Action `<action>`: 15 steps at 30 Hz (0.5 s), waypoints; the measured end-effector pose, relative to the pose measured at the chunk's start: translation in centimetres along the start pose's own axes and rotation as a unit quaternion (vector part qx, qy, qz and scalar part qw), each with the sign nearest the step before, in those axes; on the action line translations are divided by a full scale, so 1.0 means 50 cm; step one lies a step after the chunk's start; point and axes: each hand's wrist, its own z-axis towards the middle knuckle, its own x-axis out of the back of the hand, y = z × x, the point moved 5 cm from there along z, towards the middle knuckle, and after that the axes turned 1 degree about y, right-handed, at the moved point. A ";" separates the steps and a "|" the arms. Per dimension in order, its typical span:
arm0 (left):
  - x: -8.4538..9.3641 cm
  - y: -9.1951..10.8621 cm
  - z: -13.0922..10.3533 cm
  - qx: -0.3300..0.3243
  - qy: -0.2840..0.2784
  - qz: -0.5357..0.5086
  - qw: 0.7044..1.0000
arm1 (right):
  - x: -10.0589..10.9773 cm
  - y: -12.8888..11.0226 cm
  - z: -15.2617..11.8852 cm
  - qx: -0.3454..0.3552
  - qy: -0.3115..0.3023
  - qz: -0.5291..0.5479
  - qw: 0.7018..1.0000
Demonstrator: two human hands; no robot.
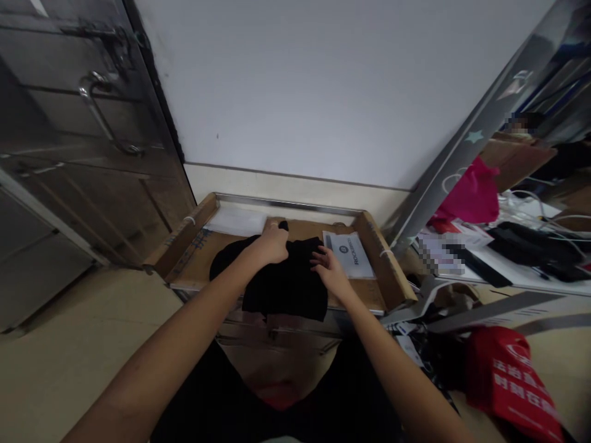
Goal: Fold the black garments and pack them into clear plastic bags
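The black cloth (286, 292) lies rumpled at the centre of the cardboard-lined worktop (305, 229), its lower part hanging over the near edge at six o'clock, probably because it sits close to the person's body for easy reach. At about eleven o'clock on it, the person's left hand (273, 243) is curled closed and appears to grip a bunched fold, a dark tip poking out beyond the fingers; this likely keeps the far side from slipping. At two o'clock the right hand (327, 267) is loosely open, fingers spread on the cloth's edge, seeming to steady rather than clutch it. White plastic sleeves (237, 220) lie towards eleven o'clock and a printed packet (355, 255) towards two, perhaps set aside to leave the middle for the cloth. Upright cardboard sides (390, 267) at nine and three presumably stop things sliding off. Farther out come the white wall (305, 92) at twelve, a metal door (87, 117) at ten and a red bag (512, 381) at four.
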 end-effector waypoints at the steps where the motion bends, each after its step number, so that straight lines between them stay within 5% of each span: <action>1: -0.015 0.023 0.001 -0.014 -0.041 0.001 0.999 | -0.001 0.006 0.003 -0.015 -0.003 0.020 1.000; 3: -0.041 0.056 0.002 -0.037 -0.119 -0.033 0.992 | -0.002 0.010 0.004 -0.033 -0.012 0.046 0.998; 6: -0.054 0.061 0.010 -0.058 -0.135 -0.139 0.979 | -0.001 0.006 0.000 -0.049 -0.019 0.063 0.997; 11: -0.037 -0.044 0.020 0.048 0.038 -0.132 0.989 | 0.002 0.003 -0.002 -0.072 0.005 0.093 0.993; 15: -0.077 -0.125 0.002 0.204 -0.041 -0.217 0.954 | -0.003 0.000 0.006 -0.066 0.016 0.090 0.994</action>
